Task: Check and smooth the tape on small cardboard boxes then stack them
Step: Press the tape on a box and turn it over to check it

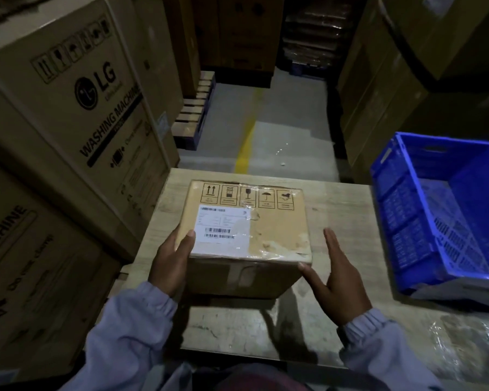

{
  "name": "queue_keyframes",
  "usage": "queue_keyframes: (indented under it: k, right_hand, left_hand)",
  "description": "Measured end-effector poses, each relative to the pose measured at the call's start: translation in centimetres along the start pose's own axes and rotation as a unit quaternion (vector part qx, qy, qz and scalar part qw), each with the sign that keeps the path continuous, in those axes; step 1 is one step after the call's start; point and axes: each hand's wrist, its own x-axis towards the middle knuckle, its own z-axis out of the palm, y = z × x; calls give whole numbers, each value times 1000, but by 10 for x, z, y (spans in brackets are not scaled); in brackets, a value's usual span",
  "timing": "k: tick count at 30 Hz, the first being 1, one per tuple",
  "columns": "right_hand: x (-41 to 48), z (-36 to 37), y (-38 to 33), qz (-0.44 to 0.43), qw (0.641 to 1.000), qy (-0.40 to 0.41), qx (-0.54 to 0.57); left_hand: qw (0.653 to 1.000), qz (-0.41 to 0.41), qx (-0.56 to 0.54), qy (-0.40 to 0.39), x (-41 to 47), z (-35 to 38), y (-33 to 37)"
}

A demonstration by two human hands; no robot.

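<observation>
left hand (171, 258) grips the taped cardboard box (249, 235); right hand (338, 280), fingers straight, touches its near corner. checking step; smoothing the wrinkled tape (280, 248) likely comes next.

Taped brown cardboard box (249, 238), white label on top, upright on table (347, 210).

A: the box (277, 230) is plain tan, its label (222, 231) white with black barcodes.
B: yep, and the crate (424, 221) is bright blue (slotted grid sides), the floor stripe (244, 148) yellow on grey.
</observation>
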Motion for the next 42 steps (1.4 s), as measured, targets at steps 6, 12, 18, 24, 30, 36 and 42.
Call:
queue_keyframes:
  k: [6, 12, 18, 24, 30, 36, 42]
  right_hand:
    - [-2, 15, 5, 10, 991, -61, 121]
    - [-7, -8, -7, -43, 991, 30, 122]
    - [-6, -14, -33, -150, 980, 123, 49]
    - [-3, 19, -33, -178, 981, 66, -25]
    - [-1, 29, 20, -80, 994, -4, -76]
    - [-1, 13, 50, 56, 996, -1, -76]
    - [-4, 14, 51, 110, 992, 48, 35]
  left_hand:
    - [998, -18, -53, -18, -3, -5, -17]
    - [994, -25, -83, -74, 7, -10, -29]
    - [983, -69, 55, -164, 8, 9, -53]
    - [980, -78, 115, -140, 4, 10, -73]
    - [987, -58, -23, -145, -6, 12, -26]
    - [995, -19, 62, -76, 4, 7, -42]
    - [994, -48, 52, -88, 4, 3, -71]
